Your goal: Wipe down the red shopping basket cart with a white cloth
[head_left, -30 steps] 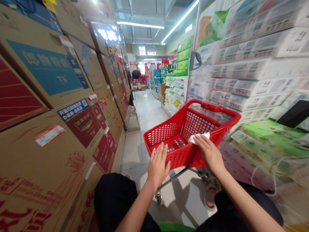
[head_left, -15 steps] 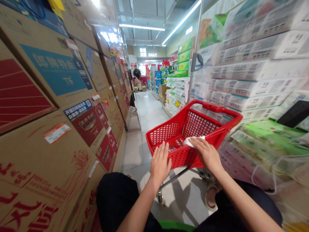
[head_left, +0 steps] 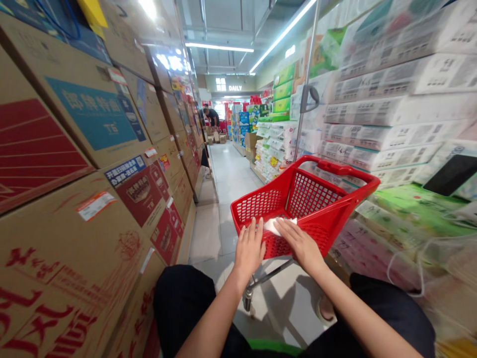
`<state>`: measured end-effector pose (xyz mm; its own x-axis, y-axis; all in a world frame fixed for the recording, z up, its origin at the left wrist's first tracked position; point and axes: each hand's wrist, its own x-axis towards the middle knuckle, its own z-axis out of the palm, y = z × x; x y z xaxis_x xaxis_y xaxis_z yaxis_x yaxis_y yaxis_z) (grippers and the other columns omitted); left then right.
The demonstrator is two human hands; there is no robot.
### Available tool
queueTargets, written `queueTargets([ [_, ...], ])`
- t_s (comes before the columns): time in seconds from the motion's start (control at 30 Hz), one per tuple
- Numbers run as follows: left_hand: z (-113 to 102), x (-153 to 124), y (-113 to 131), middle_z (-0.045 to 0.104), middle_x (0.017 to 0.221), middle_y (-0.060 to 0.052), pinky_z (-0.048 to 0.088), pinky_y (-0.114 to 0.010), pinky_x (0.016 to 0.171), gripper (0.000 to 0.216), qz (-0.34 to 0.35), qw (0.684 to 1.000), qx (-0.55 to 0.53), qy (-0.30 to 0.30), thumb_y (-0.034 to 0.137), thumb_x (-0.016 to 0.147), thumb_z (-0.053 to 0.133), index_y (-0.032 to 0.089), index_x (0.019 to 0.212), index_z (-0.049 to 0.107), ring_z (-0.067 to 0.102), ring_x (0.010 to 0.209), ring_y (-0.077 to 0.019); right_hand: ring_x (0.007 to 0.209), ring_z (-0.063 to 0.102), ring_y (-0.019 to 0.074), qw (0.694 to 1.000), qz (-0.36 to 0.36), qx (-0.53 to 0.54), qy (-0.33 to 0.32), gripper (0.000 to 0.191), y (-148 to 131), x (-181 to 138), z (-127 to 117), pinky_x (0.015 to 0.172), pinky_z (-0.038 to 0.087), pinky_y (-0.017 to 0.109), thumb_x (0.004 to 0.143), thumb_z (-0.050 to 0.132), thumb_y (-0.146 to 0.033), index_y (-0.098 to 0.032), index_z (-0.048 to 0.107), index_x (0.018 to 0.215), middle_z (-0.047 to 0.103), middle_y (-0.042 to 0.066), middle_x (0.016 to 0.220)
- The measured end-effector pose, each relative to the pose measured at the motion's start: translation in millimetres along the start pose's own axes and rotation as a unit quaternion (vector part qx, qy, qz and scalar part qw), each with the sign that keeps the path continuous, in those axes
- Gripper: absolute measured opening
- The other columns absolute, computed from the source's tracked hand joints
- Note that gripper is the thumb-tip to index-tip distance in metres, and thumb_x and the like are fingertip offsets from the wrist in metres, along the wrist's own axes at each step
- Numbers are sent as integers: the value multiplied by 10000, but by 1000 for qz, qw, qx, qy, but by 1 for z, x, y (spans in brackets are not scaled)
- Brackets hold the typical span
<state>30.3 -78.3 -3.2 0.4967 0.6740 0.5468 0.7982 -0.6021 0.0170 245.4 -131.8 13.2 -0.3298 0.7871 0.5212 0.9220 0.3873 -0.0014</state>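
Note:
A small red plastic shopping cart [head_left: 337, 211] with a perforated basket stands in front of me on a metal frame. My left hand [head_left: 249, 252] rests on the near rim of the basket, its fingers stretched flat over the edge. A crumpled white tissue [head_left: 272, 225] lies on the same rim under the fingers of my right hand [head_left: 302, 247], which press it against the edge. Only a narrow gap separates the two hands. The undersides of my fingers are hidden.
Stacked cardboard cartons [head_left: 59, 238] wall the left side. On the right are piles of packaged paper goods [head_left: 372, 132] and a dark phone [head_left: 447, 174]. A metal pole [head_left: 305, 74] rises beyond the cart. Far down the aisle, a person [head_left: 212, 117] bends over boxes.
My right hand has slid left along the rim with the tissue, closer to my left hand. My left hand stays on the rim. The view has shifted slightly.

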Motion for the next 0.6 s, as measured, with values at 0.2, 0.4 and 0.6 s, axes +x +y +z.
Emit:
queueTargets([
  [0.2,-2,-1,14,330,1656,-232,409,-478,1189,858,-20,999,25,-10,261,976,580,175,1671,84,569,1372,-312,1564,276,184,1000,13,13,0,808,32,-2,-4,1201,425,437,932,368,-24,-336,192,1656,311,12,1696],
  [0.4,-8,-12,31,233,1693,-227,412,-496,1186,866,-19,999,31,-11,245,964,596,200,1674,102,575,1363,-335,1569,259,186,1000,14,20,4,801,36,-8,0,1232,386,448,940,374,-39,-342,185,1657,264,1,1713],
  [0.6,-6,-8,32,95,1726,-196,426,-453,1180,929,12,1000,-8,3,240,938,621,202,1675,57,546,1393,-334,1546,323,208,998,52,15,37,760,25,1,7,1193,439,464,905,406,-17,-278,346,1616,404,48,1654],
])
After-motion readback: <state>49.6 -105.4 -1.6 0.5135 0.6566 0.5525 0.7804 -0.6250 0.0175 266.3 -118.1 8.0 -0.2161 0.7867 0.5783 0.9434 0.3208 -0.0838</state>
